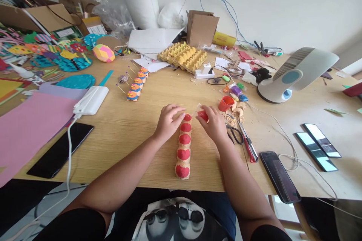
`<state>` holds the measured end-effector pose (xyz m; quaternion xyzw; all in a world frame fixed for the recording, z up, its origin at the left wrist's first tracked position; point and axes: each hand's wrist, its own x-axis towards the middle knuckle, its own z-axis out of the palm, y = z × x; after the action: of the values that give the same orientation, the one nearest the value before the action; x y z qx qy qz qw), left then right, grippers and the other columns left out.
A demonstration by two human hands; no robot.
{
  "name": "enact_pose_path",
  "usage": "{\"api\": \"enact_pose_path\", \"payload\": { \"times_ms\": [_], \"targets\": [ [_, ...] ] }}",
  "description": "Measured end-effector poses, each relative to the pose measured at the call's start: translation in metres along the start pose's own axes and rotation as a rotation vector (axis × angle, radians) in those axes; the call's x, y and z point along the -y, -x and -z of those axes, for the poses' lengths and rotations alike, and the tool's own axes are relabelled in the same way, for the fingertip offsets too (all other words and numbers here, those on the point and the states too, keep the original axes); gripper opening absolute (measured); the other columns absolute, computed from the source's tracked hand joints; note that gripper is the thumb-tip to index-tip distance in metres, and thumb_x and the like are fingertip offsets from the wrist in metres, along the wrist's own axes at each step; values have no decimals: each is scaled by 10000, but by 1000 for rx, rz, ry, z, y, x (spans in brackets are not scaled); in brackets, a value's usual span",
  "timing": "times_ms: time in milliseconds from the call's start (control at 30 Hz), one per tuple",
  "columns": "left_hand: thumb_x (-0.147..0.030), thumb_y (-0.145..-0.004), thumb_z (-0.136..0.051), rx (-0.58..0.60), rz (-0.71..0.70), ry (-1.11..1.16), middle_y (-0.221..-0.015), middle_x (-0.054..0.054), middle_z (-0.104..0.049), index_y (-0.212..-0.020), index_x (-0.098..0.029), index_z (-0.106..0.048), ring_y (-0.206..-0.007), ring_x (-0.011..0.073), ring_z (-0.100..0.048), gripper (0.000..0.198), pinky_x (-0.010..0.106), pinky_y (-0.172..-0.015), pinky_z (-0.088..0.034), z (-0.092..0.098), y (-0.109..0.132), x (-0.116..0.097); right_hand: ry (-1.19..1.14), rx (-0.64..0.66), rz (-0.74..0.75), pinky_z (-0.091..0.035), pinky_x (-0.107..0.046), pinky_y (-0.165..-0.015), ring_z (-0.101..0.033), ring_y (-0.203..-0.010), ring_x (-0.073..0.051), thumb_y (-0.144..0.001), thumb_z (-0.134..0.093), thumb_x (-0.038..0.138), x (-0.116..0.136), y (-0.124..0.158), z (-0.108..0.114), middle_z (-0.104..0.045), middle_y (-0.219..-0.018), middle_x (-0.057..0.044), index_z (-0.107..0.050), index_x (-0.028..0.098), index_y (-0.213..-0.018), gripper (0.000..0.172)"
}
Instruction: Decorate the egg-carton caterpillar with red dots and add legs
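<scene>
On my screen, the carton strip [184, 147] is light brown, with one red patch on each of its five bumps. I see that the piece [203, 115] in the right hand [212, 122] is also red. The farther strip [137, 84] carries orange and blue, with small dots. The faceted egg [103, 53] shows me pink, yellow and orange patches.
</scene>
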<state>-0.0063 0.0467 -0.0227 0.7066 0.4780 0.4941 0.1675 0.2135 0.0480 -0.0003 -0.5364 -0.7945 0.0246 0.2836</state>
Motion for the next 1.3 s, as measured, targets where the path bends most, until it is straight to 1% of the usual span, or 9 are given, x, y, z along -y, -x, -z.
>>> {"api": "enact_pose_path", "payload": {
  "times_ms": [133,433,633,733,800,933,1100,1200,1300],
  "targets": [
    [-304,-921,-666,-47,-67,-9,-1085,60,-668,-1005,-253,-758,-1117,225,-600,135,401,-1041,-455,3,0,-8,-94,0,142,-517,-401,-871,-656,-1026,-290,-983,-596,425,8,3,-1,-706,-1124,-125,-601,207,-1315,397],
    [-292,-929,-636,7,-53,47,-1083,62,-673,-886,-231,-724,-1131,225,-589,116,418,-1051,-454,6,2,-14,-109,12,232,-534,-408,-875,-666,-1015,-272,-985,-608,376,13,5,1,-711,-1110,-112,-613,227,-1308,356],
    [-344,-930,-632,66,117,246,-1155,81,-656,-891,-216,-721,-1181,233,-593,161,418,-1089,-440,2,3,-7,-188,-19,252,-548,-399,-866,-674,-1003,-258,-973,-632,385,12,5,2,-708,-1083,-106,-621,238,-1296,354],
    [-371,-928,-626,55,223,346,-1171,91,-635,-884,-200,-717,-1200,238,-593,199,402,-1076,-452,-2,4,-1,-241,-55,277,-552,-391,-862,-676,-1007,-252,-967,-645,368,13,5,2,-708,-1082,-102,-635,247,-1268,325],
    [-359,-927,-621,35,237,343,-1167,93,-629,-878,-196,-710,-1201,237,-594,193,399,-1069,-454,-3,4,-1,-254,-74,289,-553,-389,-862,-677,-1004,-249,-966,-647,357,13,5,2,-709,-1076,-101,-645,249,-1247,302],
    [-291,-919,-632,-10,61,136,-1134,76,-642,-864,-213,-685,-1180,228,-587,110,425,-1101,-418,3,2,-11,-244,-80,296,-554,-390,-856,-680,-970,-244,-969,-644,356,13,5,1,-714,-1046,-99,-649,242,-1242,296],
    [-294,-882,-722,-71,-163,-64,-1211,78,-627,-914,-246,-731,-1232,243,-542,59,475,-1123,-416,11,0,-19,-186,-66,301,-549,-399,-879,-669,-998,-251,-984,-618,359,10,5,1,-711,-1088,-107,-632,245,-1291,328],
    [-307,-873,-739,-43,-227,-112,-1259,61,-644,-896,-280,-769,-1279,262,-492,46,519,-1139,-406,10,-1,-15,-168,-33,295,-545,-409,-906,-664,-1028,-256,-989,-607,360,10,5,1,-709,-1114,-107,-609,261,-1347,372],
    [-330,-862,-750,12,-216,-120,-1326,50,-637,-924,-303,-788,-1335,282,-445,78,561,-1150,-391,9,-1,-10,-187,-1,295,-547,-415,-917,-662,-1048,-255,-994,-598,366,11,6,1,-705,-1139,-104,-565,289,-1414,429]
  ]
}}
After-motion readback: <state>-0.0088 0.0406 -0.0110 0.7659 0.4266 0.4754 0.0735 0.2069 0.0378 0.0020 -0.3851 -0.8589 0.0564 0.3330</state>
